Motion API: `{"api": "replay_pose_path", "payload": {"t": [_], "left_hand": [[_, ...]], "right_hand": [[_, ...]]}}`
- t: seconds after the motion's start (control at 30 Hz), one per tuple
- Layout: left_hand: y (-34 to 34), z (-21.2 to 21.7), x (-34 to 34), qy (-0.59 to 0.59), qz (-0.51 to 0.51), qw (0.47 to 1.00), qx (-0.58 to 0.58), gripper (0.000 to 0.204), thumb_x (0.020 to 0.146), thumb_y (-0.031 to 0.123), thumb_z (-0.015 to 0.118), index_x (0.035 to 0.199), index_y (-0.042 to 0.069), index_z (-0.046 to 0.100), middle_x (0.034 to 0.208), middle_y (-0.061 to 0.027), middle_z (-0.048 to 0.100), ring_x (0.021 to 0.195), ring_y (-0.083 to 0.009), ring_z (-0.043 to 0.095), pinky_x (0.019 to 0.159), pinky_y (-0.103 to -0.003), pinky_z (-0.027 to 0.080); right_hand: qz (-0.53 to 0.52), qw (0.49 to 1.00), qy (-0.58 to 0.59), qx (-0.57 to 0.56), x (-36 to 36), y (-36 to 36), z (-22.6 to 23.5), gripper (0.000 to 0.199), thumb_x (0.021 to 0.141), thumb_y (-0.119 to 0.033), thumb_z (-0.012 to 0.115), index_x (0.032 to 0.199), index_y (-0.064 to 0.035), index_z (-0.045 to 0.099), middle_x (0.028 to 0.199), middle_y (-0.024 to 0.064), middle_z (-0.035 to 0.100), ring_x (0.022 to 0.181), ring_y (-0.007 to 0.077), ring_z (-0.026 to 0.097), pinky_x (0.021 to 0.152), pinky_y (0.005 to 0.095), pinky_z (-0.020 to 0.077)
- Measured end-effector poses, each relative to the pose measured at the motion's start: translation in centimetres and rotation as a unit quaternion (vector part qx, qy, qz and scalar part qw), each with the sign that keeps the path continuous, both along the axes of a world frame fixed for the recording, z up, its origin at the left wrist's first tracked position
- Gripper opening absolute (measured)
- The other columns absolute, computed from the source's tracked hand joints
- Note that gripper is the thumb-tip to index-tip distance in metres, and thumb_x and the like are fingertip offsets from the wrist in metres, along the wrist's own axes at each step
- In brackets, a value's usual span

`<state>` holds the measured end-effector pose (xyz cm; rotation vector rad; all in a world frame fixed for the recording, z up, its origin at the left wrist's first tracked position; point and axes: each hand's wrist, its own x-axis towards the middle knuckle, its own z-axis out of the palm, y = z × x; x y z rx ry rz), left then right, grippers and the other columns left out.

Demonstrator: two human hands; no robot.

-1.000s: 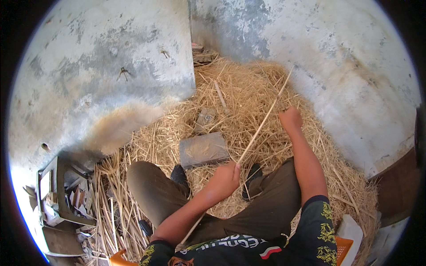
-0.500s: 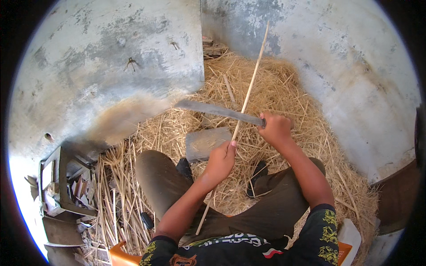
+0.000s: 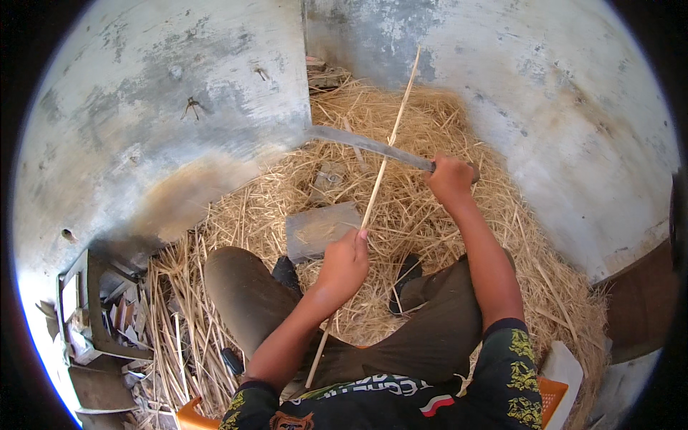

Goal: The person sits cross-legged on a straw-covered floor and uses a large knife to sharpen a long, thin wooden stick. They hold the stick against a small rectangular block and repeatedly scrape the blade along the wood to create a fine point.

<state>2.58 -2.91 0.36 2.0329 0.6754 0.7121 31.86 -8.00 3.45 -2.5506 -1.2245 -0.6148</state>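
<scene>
A long, pale bamboo strip (image 3: 375, 188) slants from my lap up toward the far wall, its far end tapering. Closed around its middle is my left hand (image 3: 344, 266), thumb lying along the strip. My right hand (image 3: 451, 183) grips the handle of a machete (image 3: 367, 144), whose long grey blade points left and crosses the strip well beyond my left hand. Where the blade meets the strip, a small curl of shaving stands up. The far end of the handle shows past my right fist.
Shavings (image 3: 423, 122) cover the floor. A grey board (image 3: 322, 228) lies between my feet. Split strips (image 3: 172, 330) are heaped at left, beside a wooden frame (image 3: 97, 308) holding scraps. A worn wall (image 3: 179, 86) stands ahead. An orange seat (image 3: 195, 416) shows beneath me.
My right hand has pushed the machete farther out along the bamboo strip, and a shaving has curled up at the blade. My left hand keeps its hold on the strip.
</scene>
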Motion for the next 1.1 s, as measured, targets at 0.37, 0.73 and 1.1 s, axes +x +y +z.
{"api": "replay_pose_path", "payload": {"t": [0.37, 0.73, 1.1], "left_hand": [[-2.5, 0.3, -0.5, 0.029, -0.044, 0.999, -0.002, 0.034, 0.105, 0.025, 0.045, 0.089, -0.004, 0.056, 0.073, -0.0298, 0.059, 0.070, -0.0523, 0.058, 0.063, -0.055, 0.045], [-3.8, 0.2, -4.9, 0.049, -0.127, 0.984, -0.112, 0.030, 0.104, 0.024, 0.049, 0.089, -0.001, 0.057, 0.067, -0.0205, 0.057, 0.058, -0.0368, 0.056, 0.058, -0.044, 0.044], [1.3, 3.6, -5.2, -0.010, -0.086, 0.935, -0.345, 0.039, 0.107, 0.034, 0.046, 0.078, 0.009, 0.046, 0.056, 0.0038, 0.041, 0.043, -0.0045, 0.037, 0.040, -0.024, 0.029]], "right_hand": [[-0.138, 0.989, 0.059, -0.008, 2.9, -0.7, 1.5, 0.027, 0.082, -0.028, 0.072, 0.096, -0.0053, 0.071, 0.083, 0.0174, 0.072, 0.081, 0.0351, 0.072, 0.075, 0.0494, 0.0558], [-0.210, 0.945, 0.235, 0.091, 5.1, -2.8, 2.3, 0.031, 0.080, -0.028, 0.069, 0.094, -0.0006, 0.073, 0.096, 0.0213, 0.072, 0.091, 0.0358, 0.071, 0.078, 0.0489, 0.0547], [-0.078, 0.989, 0.114, 0.059, -1.7, -1.1, 4.6, 0.026, 0.085, -0.026, 0.068, 0.104, -0.0088, 0.071, 0.085, 0.0163, 0.072, 0.080, 0.0335, 0.072, 0.072, 0.0482, 0.0555]]}}
